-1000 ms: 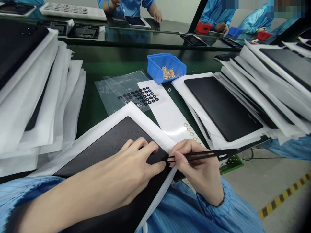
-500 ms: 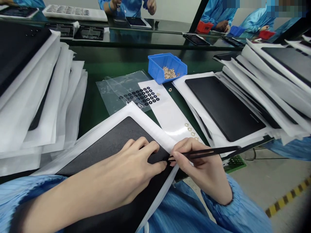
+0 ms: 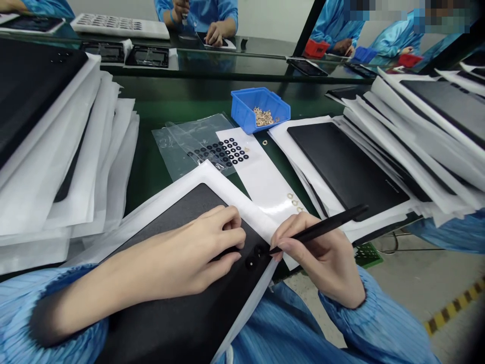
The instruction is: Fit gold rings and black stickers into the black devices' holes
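Note:
A dark flat panel (image 3: 182,217) lies on white foam wrap in front of me, one corner pointing right. My left hand (image 3: 197,250) rests on the panel with its fingers curled and pressed down near that corner. My right hand (image 3: 322,258) pinches black tweezers (image 3: 322,227), whose tips touch the panel corner beside two small round holes (image 3: 254,257). A white backing strip (image 3: 261,177) just beyond carries rows of small black ring stickers (image 3: 225,150) and a few gold rings (image 3: 294,200).
A blue bin (image 3: 246,108) of gold rings stands at the back centre. Clear plastic bags (image 3: 182,141) lie left of the strip. Stacks of wrapped dark panels (image 3: 53,151) rise left, more panels (image 3: 348,167) right. Other people in blue sleeves (image 3: 215,33) work across the bench.
My left hand slid back left, uncovering the two round holes at the panel corner. The tweezers tilted upward at their rear end while the tips stayed at the corner.

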Demonstrator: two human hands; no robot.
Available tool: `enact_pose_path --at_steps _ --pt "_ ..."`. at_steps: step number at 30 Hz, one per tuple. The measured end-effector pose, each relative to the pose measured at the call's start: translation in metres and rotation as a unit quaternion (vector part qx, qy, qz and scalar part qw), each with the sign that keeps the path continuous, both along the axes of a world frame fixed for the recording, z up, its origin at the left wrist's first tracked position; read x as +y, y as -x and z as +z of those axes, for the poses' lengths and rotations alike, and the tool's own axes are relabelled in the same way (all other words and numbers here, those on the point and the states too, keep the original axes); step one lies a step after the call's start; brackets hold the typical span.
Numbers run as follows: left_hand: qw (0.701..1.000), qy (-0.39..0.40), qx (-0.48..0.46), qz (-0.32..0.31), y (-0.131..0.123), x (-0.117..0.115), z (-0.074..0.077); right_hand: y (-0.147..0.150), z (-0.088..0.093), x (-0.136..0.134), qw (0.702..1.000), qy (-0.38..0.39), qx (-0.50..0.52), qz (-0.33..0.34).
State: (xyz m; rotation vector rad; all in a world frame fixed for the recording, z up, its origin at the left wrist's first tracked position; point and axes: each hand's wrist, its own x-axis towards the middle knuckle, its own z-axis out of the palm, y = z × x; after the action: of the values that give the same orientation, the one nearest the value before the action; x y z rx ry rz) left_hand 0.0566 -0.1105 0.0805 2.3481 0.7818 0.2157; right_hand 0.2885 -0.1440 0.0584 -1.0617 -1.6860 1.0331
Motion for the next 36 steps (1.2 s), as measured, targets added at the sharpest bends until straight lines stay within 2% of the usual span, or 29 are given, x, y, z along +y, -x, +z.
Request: enact_pose_path --at_steps 4,6,8,10,13,16,18,21,24,27,30,32,34,36 --pt "1.0 -0.019 -0.001 -0.009 -0.002 -0.001 0.003 0.009 0.026 0.017 0.999 -0.034 0.001 -0.024" --pt "0.999 -0.041 0.005 -0.017 -0.004 -0.003 0.005 0.025 0.038 0.043 0.997 -0.067 -0.018 -0.042" --pt "0.997 -0.075 0.016 -0.03 -0.005 -0.006 0.007 0.05 0.042 0.078 0.996 -0.085 -0.026 -0.026" --pt "0.992 -0.11 0.034 -0.041 -0.007 -0.008 0.008 0.081 0.039 0.115 0.995 -0.087 -0.036 0.04" --pt "0.988 -0.14 0.053 -0.04 -0.007 -0.011 0.009 0.125 0.022 0.157 0.985 -0.101 -0.087 0.106" --pt "0.987 -0.152 0.047 -0.037 -0.006 -0.011 0.01 0.15 0.005 0.172 0.964 -0.132 -0.183 0.144" --pt "0.986 -0.16 0.038 -0.038 -0.005 -0.011 0.009 0.156 0.002 0.171 0.948 -0.154 -0.228 0.157" --pt "0.985 -0.17 0.019 -0.037 -0.005 -0.01 0.006 0.15 0.013 0.163 0.942 -0.181 -0.236 0.157" --pt "0.982 -0.185 0.005 -0.027 -0.005 -0.007 0.004 0.127 0.033 0.15 0.941 -0.21 -0.233 0.126" --pt "0.978 -0.196 0.004 0.065 0.0 0.004 0.001 0.09 0.042 0.136 0.932 -0.216 -0.277 0.085" --pt "0.957 -0.178 -0.008 0.229 0.014 0.022 -0.005 0.054 0.032 0.126 0.929 -0.194 -0.313 0.041" --pt "0.938 -0.163 -0.009 0.306 0.023 0.033 -0.011 0.039 0.019 0.122 0.931 -0.17 -0.323 0.022" --pt "0.929 -0.152 -0.006 0.336 0.03 0.04 -0.016 0.032 0.007 0.12 0.934 -0.137 -0.328 0.039" --pt "0.929 -0.148 0.001 0.338 0.033 0.043 -0.019 0.033 0.001 0.118 0.936 -0.117 -0.32 0.084"
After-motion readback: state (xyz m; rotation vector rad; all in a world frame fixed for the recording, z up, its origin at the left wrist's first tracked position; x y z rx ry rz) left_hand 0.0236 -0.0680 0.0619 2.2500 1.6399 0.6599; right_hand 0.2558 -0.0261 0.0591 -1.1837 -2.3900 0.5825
